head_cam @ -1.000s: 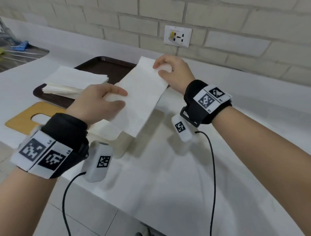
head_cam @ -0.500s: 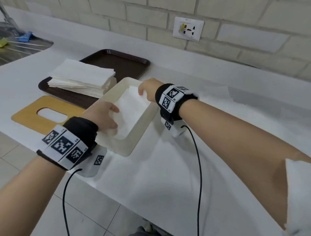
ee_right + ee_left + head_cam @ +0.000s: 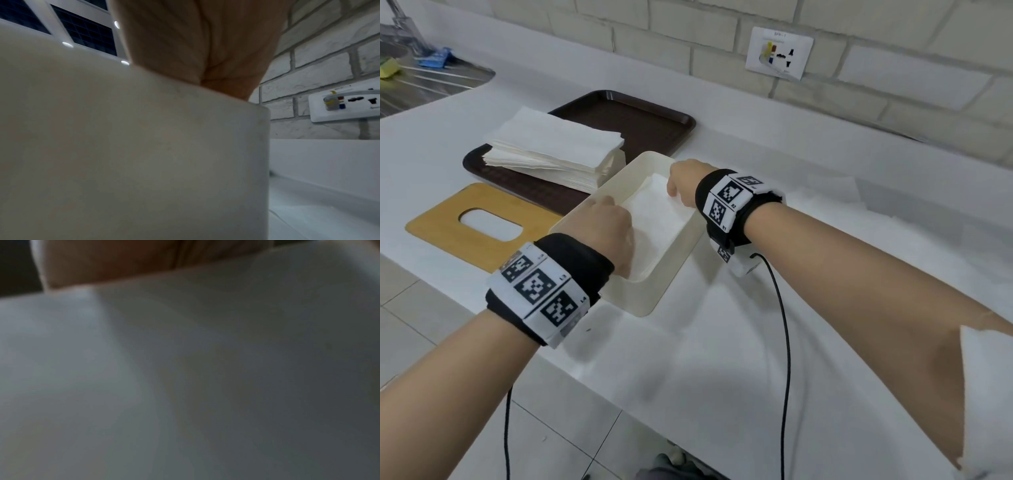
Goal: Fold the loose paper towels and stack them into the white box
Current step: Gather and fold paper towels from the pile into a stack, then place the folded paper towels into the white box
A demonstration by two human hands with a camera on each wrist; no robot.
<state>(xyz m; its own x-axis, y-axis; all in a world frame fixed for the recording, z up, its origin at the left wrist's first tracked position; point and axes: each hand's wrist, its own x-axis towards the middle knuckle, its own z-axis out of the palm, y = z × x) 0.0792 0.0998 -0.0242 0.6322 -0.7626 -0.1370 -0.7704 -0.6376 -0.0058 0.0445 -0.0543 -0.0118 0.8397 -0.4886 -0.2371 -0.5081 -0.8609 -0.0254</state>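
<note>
The white box (image 3: 677, 263) stands on the counter with a folded paper towel (image 3: 658, 214) lying flat inside. My left hand (image 3: 602, 226) reaches down into the box's near left end, knuckles bent, on the towel's near edge. At the far end my right hand (image 3: 683, 181) points down onto the towel. Both hands' fingertips are hidden behind the hands. The left wrist view shows only my left hand's (image 3: 123, 261) palm over the blurred box wall (image 3: 226, 353). In the right wrist view, my right hand (image 3: 195, 40) dips behind the box wall (image 3: 123, 146).
A stack of loose paper towels (image 3: 554, 147) lies on a brown tray (image 3: 647, 120) behind the box. A wooden lid with an oval slot (image 3: 465, 233) lies to the left. A sink (image 3: 421, 82) is far left. A wall socket (image 3: 779, 53) sits behind, and a pale sheet (image 3: 832, 195) lies to the right.
A second ago both hands held the folded towel up above the box. They lowered it in, and now it lies flat with both hands down on its ends.
</note>
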